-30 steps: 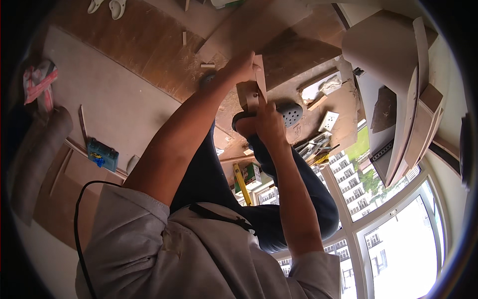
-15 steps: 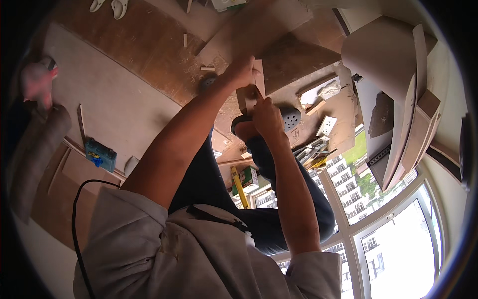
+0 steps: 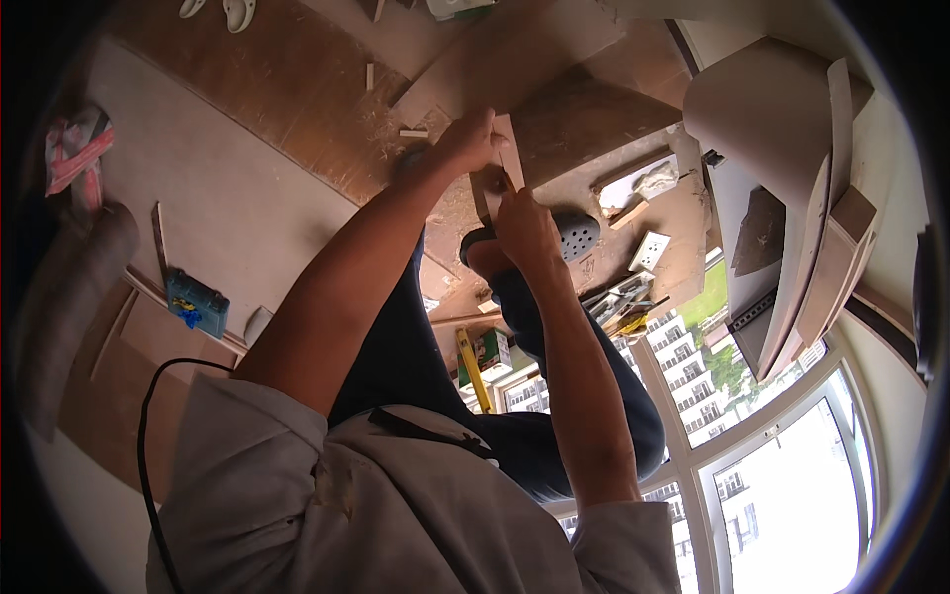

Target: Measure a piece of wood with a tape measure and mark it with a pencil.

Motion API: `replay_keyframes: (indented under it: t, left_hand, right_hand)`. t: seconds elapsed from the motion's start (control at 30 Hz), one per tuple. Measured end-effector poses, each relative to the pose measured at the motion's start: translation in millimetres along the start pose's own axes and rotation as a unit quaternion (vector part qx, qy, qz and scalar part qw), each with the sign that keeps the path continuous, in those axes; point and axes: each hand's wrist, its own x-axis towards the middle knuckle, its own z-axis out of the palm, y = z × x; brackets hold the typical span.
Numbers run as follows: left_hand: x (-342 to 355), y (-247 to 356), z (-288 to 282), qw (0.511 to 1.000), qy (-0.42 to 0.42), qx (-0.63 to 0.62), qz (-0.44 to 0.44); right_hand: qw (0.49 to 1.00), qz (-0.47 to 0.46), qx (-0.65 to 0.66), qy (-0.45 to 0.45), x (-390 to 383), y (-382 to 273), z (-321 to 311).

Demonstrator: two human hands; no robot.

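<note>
My left hand (image 3: 469, 145) is closed on the upper part of a flat, light brown wooden strip (image 3: 508, 148), its thumb across the face. Just below it, my right hand (image 3: 526, 226) grips a slim tool with a thin dark blade (image 3: 509, 180). The blade points up along the strip toward my left thumb. Its handle is mostly hidden in my fist, so I cannot tell its exact kind. Beside my right hand is my foot in a dark clog with holes (image 3: 578, 236).
A white socket plate (image 3: 649, 251) and a wooden frame with a white crumpled piece (image 3: 638, 183) lie to the right. A yellow level (image 3: 474, 371) stands near my legs. Brown boards (image 3: 247, 168) cover the floor at left, with a teal box (image 3: 197, 302). Large curved panels (image 3: 767, 109) lean at right by the window.
Both hands, with the strip and tool, have shifted very slightly left and up. My grips look the same.
</note>
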Motion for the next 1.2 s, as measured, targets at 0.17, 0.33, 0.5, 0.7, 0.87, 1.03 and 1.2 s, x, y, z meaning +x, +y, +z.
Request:
replay_keyframes:
  t: [0.17,0.33,0.5,0.7,0.87,1.03,1.2]
  left_hand:
    - [-10,-24,-14,0.999,-0.010,0.039,-0.029]
    - [-5,-3,-12,0.998,0.015,0.055,-0.003]
    - [-7,-2,1,0.999,0.008,0.032,-0.004]
    - [-15,-20,-12,0.998,0.032,0.042,-0.019]
    - [-12,1,1,0.999,0.009,0.037,-0.005]
    - [-20,-17,-1,0.998,0.022,0.050,-0.007]
    - [-16,-2,-21,0.998,-0.011,0.059,-0.030]
  right_hand:
    - [0.996,0.040,0.015,-0.078,-92,-18,-40]
    - [0.998,-0.021,-0.020,-0.061,-124,-14,-60]
    - [0.997,0.055,0.024,-0.039,-18,-19,-25]
    - [0.992,0.063,0.027,-0.105,-154,-23,-76]
    - [0.998,0.008,-0.028,-0.048,-45,-4,-21]
    - [0.998,-0.013,0.014,-0.056,-39,-32,-34]
    - [0.995,0.032,0.002,-0.095,-134,-17,-73]
